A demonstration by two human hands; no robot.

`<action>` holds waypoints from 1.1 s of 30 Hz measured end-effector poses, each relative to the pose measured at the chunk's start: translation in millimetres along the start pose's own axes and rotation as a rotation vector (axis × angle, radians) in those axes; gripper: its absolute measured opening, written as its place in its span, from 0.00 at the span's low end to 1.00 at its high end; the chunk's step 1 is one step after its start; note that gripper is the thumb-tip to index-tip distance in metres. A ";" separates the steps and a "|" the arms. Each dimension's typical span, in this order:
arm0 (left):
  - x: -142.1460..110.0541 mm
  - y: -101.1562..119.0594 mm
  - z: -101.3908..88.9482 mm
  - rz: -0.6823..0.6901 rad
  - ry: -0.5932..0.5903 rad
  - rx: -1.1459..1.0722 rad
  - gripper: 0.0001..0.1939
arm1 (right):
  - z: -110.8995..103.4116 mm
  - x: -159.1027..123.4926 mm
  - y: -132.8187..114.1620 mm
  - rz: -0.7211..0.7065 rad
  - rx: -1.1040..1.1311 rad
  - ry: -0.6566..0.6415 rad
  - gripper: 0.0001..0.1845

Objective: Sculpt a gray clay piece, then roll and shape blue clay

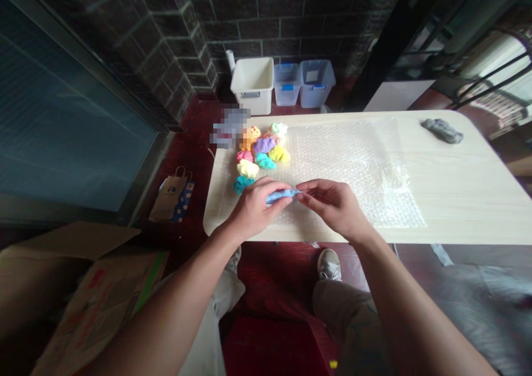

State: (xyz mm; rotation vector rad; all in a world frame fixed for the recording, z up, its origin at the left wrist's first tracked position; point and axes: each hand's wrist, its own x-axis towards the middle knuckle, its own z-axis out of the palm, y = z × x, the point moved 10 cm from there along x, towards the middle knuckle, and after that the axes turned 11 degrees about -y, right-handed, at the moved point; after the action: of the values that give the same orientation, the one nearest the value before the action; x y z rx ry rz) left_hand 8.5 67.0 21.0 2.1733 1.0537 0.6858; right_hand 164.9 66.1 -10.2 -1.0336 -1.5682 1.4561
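A light blue piece of clay (281, 195), stretched into a short roll, is held between both hands above the near edge of the pale wooden table (457, 188). My left hand (253, 207) is closed round its left part. My right hand (332, 204) pinches its right end with fingertips. Under the hands lies a sheet of bubble wrap (353, 160). A cluster of several coloured clay lumps (261, 149), pink, yellow, purple, teal and orange, sits at the table's far left.
A grey clay lump (443, 130) lies at the table's far right. A white bin (252, 83) and two clear bins (305, 81) stand by the brick wall. A paper bag (173, 197) and a cardboard box (83, 293) sit on the floor at left.
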 end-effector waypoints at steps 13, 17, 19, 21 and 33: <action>-4.7 18.6 -10.7 0.130 0.051 0.042 0.06 | 1.5 -1.4 -5.9 -0.003 0.064 0.058 0.11; -3.6 21.3 -8.5 0.143 0.052 0.001 0.10 | -0.5 -3.5 -10.8 -0.022 0.066 0.071 0.09; -3.6 22.0 -8.2 0.146 0.057 -0.002 0.08 | -0.2 -4.2 -13.1 -0.029 0.048 0.066 0.09; -4.4 23.0 -9.5 0.149 0.071 0.010 0.06 | 1.4 -4.4 -13.8 -0.027 0.040 0.054 0.10; -7.4 24.6 -11.9 0.110 0.045 0.018 0.06 | 6.2 -6.2 -21.9 -0.056 -0.022 0.064 0.09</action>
State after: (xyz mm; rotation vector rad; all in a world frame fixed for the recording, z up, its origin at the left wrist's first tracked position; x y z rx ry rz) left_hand 8.6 52.6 45.3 2.2544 0.9719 0.7817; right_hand 160.1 57.3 11.2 -1.0307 -1.5591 1.3579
